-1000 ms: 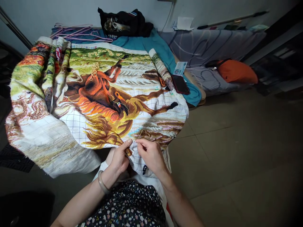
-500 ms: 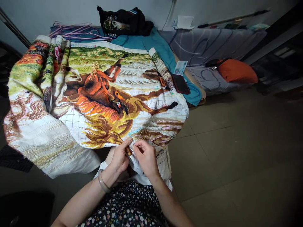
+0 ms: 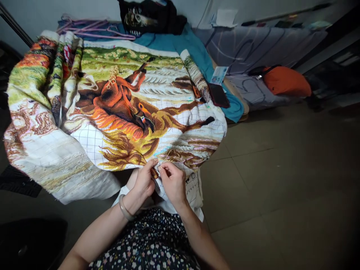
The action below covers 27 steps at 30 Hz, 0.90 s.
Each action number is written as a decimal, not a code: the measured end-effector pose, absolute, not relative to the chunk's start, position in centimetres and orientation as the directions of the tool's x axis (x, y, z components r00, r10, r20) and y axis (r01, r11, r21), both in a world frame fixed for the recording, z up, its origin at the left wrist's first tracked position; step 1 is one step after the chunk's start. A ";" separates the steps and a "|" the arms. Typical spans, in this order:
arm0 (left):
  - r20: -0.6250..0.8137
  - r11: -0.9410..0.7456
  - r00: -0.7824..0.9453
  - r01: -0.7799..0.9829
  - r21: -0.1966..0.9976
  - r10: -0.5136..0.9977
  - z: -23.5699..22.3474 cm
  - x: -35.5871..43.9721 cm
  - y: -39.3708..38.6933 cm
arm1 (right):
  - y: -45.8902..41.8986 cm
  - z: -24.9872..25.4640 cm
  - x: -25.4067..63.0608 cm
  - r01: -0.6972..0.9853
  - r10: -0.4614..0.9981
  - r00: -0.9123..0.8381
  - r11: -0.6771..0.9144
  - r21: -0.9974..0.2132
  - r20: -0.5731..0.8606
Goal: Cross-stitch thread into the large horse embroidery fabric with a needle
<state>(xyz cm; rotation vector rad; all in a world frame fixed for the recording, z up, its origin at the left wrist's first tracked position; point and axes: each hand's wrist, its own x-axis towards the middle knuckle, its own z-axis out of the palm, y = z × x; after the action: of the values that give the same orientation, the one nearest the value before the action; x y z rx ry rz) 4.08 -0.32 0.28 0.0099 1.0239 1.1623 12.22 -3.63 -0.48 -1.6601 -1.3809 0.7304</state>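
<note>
A large cross-stitch cloth [image 3: 92, 140] with horses in brown, orange and yellow spreads before me, partly gridded in dark lines. My left hand [image 3: 144, 177] grips its near edge, thumb on top and the other fingers underneath, out of sight. Just right of it, my right hand [image 3: 173, 183] is closed in a pinch at the cloth's surface. Whatever sits between those fingertips is too small to make out. A loose pale thread [image 3: 169, 153] curls on the fabric just beyond the right hand. Farther up lies a tangle of yellowish thread [image 3: 113, 75].
Rolled parts of the cloth stand at the left and at the right end [image 3: 194, 71]. Beside the right roll are a dark phone [image 3: 218, 95] and a blue-white card [image 3: 219, 75]. Pink hangers [image 3: 92, 28], a black bag [image 3: 152, 18] and an orange bag [image 3: 287, 81] lie farther back.
The camera view has tilted slightly, so the cloth and surroundings sit a little higher in the picture. Both hands keep nearly the same hold, the right still pinching beside the left thumb.
</note>
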 end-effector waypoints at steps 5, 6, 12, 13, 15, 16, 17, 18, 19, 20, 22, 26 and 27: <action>-0.647 0.437 0.046 -0.774 0.458 0.761 0.2 4.0 -0.2 | -3.5 -0.8 11.9 0.462 0.964 0.256 -0.060 -0.885 0.068; -0.649 0.440 0.048 -0.773 0.458 0.759 0.1 4.0 -0.2 | -3.5 -0.9 11.9 0.445 0.962 0.265 -0.068 -0.893 0.059; -0.634 0.439 0.073 -0.782 0.442 0.770 -0.4 3.9 -0.6 | -2.9 -0.5 11.8 0.256 0.935 0.350 -0.156 -0.954 -0.059; -0.626 0.432 0.076 -0.787 0.440 0.776 -0.4 3.9 -0.6 | -2.7 -0.2 11.9 0.260 0.940 0.334 -0.157 -0.953 -0.064; -0.611 0.423 0.082 -0.793 0.438 0.787 -0.5 3.9 -0.8 | -2.2 0.6 12.2 0.344 0.962 0.268 -0.141 -0.928 -0.047; -0.606 0.422 0.086 -0.793 0.439 0.791 -0.5 3.9 -0.8 | -2.0 1.1 12.3 0.407 0.972 0.233 -0.129 -0.904 -0.033; -0.602 0.424 0.092 -0.792 0.439 0.793 -0.5 3.8 -0.9 | -1.7 1.5 12.4 0.474 0.979 0.203 -0.118 -0.873 -0.023; -0.598 0.429 0.099 -0.790 0.438 0.795 -0.6 3.8 -0.9 | -1.5 1.9 12.5 0.542 0.985 0.174 -0.108 -0.834 -0.014; -0.595 0.433 0.107 -0.788 0.438 0.796 -0.6 3.7 -0.9 | -1.3 2.2 12.5 0.608 0.990 0.142 -0.094 -0.788 -0.009; -0.594 0.439 0.115 -0.785 0.437 0.796 -0.7 3.6 -1.0 | -1.0 2.4 12.5 0.667 0.995 0.103 -0.074 -0.742 -0.006; -0.593 0.454 0.134 -0.780 0.431 0.794 -0.8 3.5 -1.0 | -0.5 2.8 12.7 0.722 1.000 0.019 -0.027 -0.691 -0.018; -0.580 0.459 0.154 -0.781 0.425 0.800 -1.0 3.4 -0.9 | 0.4 4.5 15.5 0.389 0.987 0.154 -0.025 -0.921 0.038; -0.579 0.459 0.155 -0.780 0.425 0.800 -1.0 3.4 -0.9 | 0.6 5.4 16.8 0.209 0.964 0.255 0.018 -0.978 0.072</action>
<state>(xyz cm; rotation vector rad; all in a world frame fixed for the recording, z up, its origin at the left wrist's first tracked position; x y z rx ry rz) 3.37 -0.90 -1.05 0.0286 0.8490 1.1317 16.83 0.55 5.42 -1.4365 -1.1753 0.8734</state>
